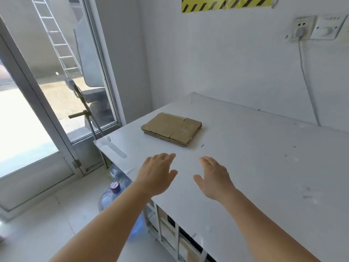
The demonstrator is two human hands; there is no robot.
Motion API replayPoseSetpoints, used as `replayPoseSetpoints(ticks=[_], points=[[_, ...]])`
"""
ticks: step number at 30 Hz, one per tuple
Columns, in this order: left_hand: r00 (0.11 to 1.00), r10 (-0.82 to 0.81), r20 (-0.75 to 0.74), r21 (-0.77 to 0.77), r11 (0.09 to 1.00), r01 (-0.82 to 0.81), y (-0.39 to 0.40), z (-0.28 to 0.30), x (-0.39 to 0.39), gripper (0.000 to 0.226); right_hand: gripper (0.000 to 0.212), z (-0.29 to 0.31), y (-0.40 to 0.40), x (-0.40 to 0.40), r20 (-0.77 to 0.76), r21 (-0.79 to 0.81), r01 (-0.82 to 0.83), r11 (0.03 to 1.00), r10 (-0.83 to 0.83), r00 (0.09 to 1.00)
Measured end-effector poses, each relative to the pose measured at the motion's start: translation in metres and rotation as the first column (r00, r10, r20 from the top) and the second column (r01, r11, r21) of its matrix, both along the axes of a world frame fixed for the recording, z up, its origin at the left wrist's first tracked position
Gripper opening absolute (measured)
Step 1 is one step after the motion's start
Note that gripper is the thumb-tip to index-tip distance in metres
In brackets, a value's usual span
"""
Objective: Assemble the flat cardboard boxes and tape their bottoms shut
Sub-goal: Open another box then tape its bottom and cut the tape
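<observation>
From the head camera, both bare arms reached forward over a white table (255, 148). The left hand (157, 174) and right hand (214, 178) hovered side by side above the near part of the tabletop, backs up, fingers straight and loosely together, thumbs spread toward each other, holding nothing. Whether the fingertips touched the surface could not be told.

A stack of flat boxes (171, 128) lay on the table beyond the hands, toward its left far corner, apart from both hands.

Under the table's left edge stood a water jug (111, 195) on the floor. On the wall behind, a plug (299, 32) sat in a socket with its cable (306, 82) running down behind the table. A glass door (28, 110) stood at left.
</observation>
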State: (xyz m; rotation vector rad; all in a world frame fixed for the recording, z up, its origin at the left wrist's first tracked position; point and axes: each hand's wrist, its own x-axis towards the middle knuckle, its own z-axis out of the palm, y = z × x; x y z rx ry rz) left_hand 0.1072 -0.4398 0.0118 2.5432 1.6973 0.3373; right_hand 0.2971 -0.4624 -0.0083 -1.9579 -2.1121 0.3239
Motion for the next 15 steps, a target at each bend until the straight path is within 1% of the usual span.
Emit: replayPoseSetpoints(ticks=[5, 8, 11, 15], points=[[1.0, 0.002, -0.024, -0.003, 1.0, -0.002, 0.07, -0.002, -0.027, 0.057, 0.058, -0.007, 0.077, -0.023, -0.01, 0.019, 0.016, 1.0, -0.016, 1.0], [0.998, 0.015, -0.053, -0.027, 0.999, -0.016, 0.115, -0.005, -0.043, 0.056, 0.056, -0.009, 0.121, -0.031, -0.024, -0.006, 0.038, 0.999, -0.038, 0.999], [0.998, 0.036, -0.048, -0.029, 0.999, -0.038, 0.156, -0.008, -0.056, 0.056, 0.052, -0.01, 0.16, -0.035, -0.02, 0.003, 0.058, 0.998, -0.058, 0.998], [0.998, 0.041, -0.037, -0.064, 0.997, -0.043, 0.198, -0.016, -0.066, 0.055, 0.055, -0.019, 0.193, -0.039, -0.034, -0.043, 0.101, 0.994, -0.102, 0.994]])
